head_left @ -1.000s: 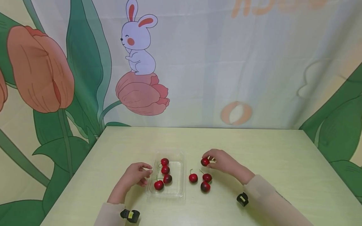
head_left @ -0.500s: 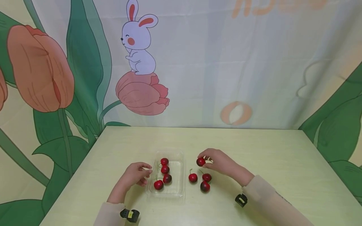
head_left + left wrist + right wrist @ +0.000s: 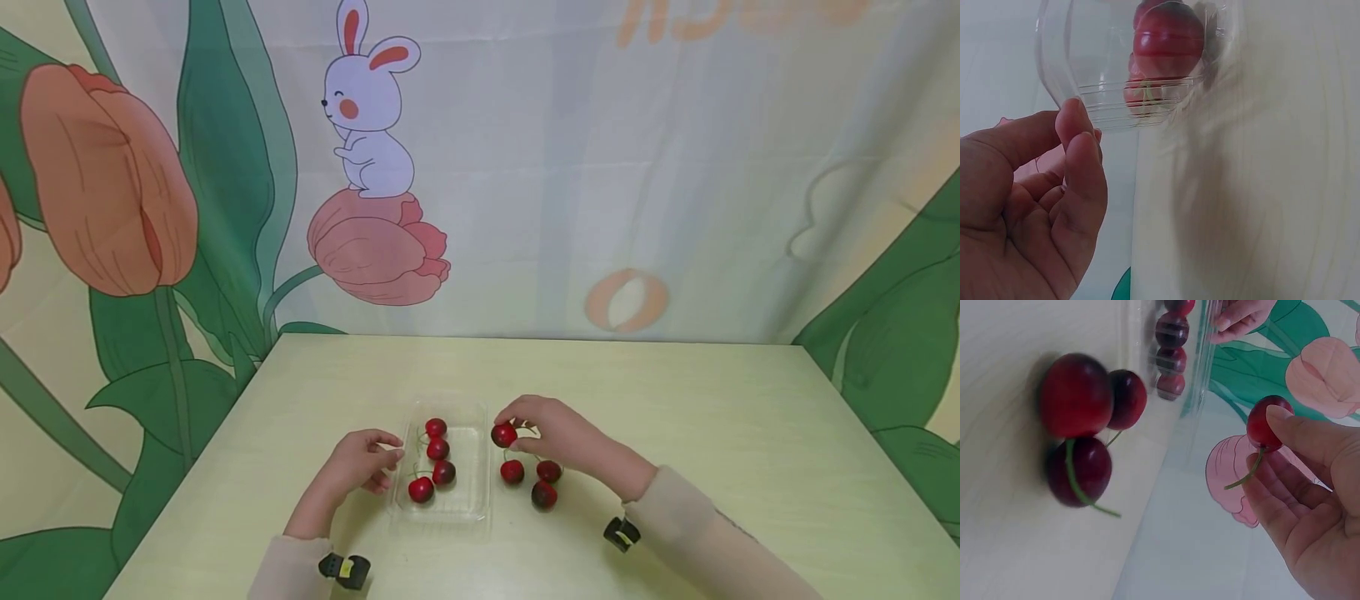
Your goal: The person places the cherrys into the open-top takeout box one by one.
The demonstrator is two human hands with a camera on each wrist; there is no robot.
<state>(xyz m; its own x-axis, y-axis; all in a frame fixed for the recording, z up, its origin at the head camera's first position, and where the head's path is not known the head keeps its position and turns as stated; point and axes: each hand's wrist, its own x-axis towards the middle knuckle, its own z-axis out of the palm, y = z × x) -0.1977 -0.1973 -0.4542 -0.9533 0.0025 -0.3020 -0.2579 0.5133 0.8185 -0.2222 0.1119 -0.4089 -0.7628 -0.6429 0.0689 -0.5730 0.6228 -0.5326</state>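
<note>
In the head view my right hand (image 3: 558, 431) pinches a dark red cherry (image 3: 503, 435) by its body between thumb and fingers, just right of the clear plastic container (image 3: 470, 477). The green stem (image 3: 1247, 472) of that cherry hangs free in the right wrist view. My left hand (image 3: 358, 462) holds the container's left rim (image 3: 1054, 75), with thumb and fingertips pinching its edge in the left wrist view. Several cherries (image 3: 444, 473) lie down the container's left and middle part. Three loose cherries (image 3: 512, 472) sit on the table beneath my right hand.
A pale wooden table (image 3: 675, 392) carries everything. Behind its far edge hangs a printed cloth (image 3: 510, 167) with tulips and a rabbit. Each wrist wears a black camera strap (image 3: 345, 572).
My right hand has moved left with the pinched cherry, from beyond the loose cherries to beside the container's right edge. My left hand and the container have stayed in place.
</note>
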